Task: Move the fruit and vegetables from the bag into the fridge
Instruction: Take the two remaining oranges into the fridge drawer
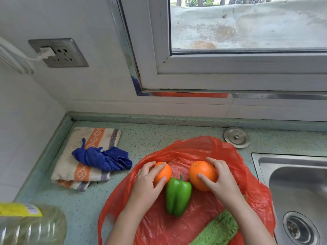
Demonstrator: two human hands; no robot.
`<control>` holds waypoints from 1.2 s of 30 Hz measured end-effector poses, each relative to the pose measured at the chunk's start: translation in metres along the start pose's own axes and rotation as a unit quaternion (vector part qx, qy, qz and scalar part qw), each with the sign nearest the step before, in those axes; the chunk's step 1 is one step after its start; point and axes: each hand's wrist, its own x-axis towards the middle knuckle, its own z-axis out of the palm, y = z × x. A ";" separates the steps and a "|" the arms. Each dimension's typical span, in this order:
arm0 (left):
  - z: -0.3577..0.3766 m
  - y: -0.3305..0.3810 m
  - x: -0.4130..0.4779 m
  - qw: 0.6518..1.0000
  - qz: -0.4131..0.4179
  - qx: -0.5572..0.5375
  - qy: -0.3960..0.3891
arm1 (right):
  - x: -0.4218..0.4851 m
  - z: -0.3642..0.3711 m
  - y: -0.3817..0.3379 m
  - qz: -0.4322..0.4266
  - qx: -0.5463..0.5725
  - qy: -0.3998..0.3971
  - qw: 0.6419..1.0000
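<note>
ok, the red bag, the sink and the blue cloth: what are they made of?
Red bag: thin plastic film, glossy and slightly see-through, finely crinkled. Sink: probably stainless steel, brushed grey with soft reflections. Blue cloth: soft matte fabric, bunched in limp folds; fibre cannot be told.
</note>
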 end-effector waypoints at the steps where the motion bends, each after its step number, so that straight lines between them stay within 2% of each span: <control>1: -0.001 -0.001 -0.001 1.000 -0.004 0.002 -0.013 | -0.002 0.001 0.001 0.011 0.004 -0.008 1.000; 7: -0.002 -0.006 -0.002 0.998 -0.047 0.017 -0.045 | -0.012 0.005 0.005 0.052 0.031 -0.046 0.997; 14: -0.002 -0.002 -0.010 0.995 -0.089 -0.008 0.031 | -0.018 0.004 0.005 0.061 0.044 -0.079 0.994; 18: -0.002 -0.001 -0.020 0.982 -0.142 -0.104 0.069 | -0.023 0.002 0.002 0.084 0.075 -0.053 0.992; 23: -0.010 0.012 -0.040 0.938 -0.180 -0.274 0.113 | -0.035 -0.008 -0.010 0.105 0.141 -0.014 0.984; 27: -0.027 0.030 -0.058 0.898 -0.158 -0.391 0.122 | -0.045 -0.022 -0.028 0.079 0.182 0.004 0.980; 32: -0.051 0.059 -0.086 0.830 -0.130 -0.538 0.069 | -0.076 -0.046 -0.066 0.052 0.269 0.014 0.962; 36: -0.068 0.086 -0.108 0.811 -0.103 -0.576 0.010 | -0.113 -0.067 -0.093 0.037 0.332 0.035 0.942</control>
